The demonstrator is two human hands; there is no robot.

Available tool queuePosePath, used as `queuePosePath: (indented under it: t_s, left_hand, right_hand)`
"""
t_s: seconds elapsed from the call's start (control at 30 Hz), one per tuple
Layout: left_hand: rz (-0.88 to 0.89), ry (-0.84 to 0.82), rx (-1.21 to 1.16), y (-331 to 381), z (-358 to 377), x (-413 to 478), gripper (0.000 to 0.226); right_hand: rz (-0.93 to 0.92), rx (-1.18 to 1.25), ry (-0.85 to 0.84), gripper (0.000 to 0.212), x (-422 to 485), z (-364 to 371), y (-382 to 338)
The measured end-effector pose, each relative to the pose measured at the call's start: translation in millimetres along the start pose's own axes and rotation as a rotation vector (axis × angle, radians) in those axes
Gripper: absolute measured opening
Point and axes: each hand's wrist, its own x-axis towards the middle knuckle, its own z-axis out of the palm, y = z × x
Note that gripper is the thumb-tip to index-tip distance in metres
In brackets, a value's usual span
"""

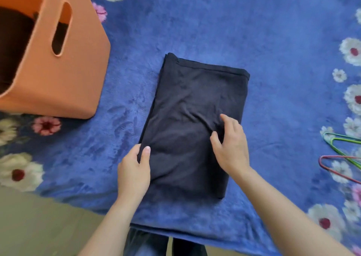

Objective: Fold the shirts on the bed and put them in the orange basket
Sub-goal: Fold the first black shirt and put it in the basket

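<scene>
The dark shirt (191, 103) lies in front of me on the bed (283, 60), already folded into a long rectangle, its far end pointing away and a little to the right. The orange basket (64, 84) stands well apart to my upper left, with something dark already inside it.

My left hand (133, 173) has the shirt's near left edge: the thumb lies on top and the fingers curl around the side of the fold, a light pinch. My right hand (230, 148) rests flat on the cloth toward the right side, fingers loosely spread and pressing down, holding nothing. A few creases run out from under them.

I judge this cloth to be thin, soft and light (no stiffness at all, so the layers will slide and sag). If I lift it by one edge, the fold will probably fall open. The better hold, I think, is with both hands under the long sides, or one more fold across the middle first and then a palm beneath the bundle, thumbs on top to clamp the layers.

Some wire hangers (343, 150) lie off to my right, near the bed's edge.
</scene>
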Motion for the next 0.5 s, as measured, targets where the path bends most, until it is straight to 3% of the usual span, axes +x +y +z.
queuePosePath:
  t_s: [0.07,0.17,0.23,0.3,0.5]
  left_hand:
    - [0.047,0.066,0.112,-8.4,3.7,-2.6,0.022]
    - [0.347,0.183,0.304,-1.7,17.6,-4.8,0.045]
    - [0.569,0.068,0.522,-4.6,32.3,-1.5,0.054]
    - [0.609,-0.043,0.741,-21.7,43.4,8.1,0.061]
    - [0.593,-0.082,0.900,-45.9,41.8,14.4,0.068]
  right_hand:
    - [-0.091,-0.166,0.016,0.056,-17.4,14.9,9.0]
    - [-0.198,-0.238,-0.025,0.058,-27.8,30.3,4.0]
    - [-0.374,-0.302,-0.122,0.056,-25.7,38.4,3.8]
    - [-0.455,-0.436,-0.191,0.056,-14.8,38.7,22.1]
    - [0.256,-0.500,-0.168,0.059,-0.6,-2.5,78.5]
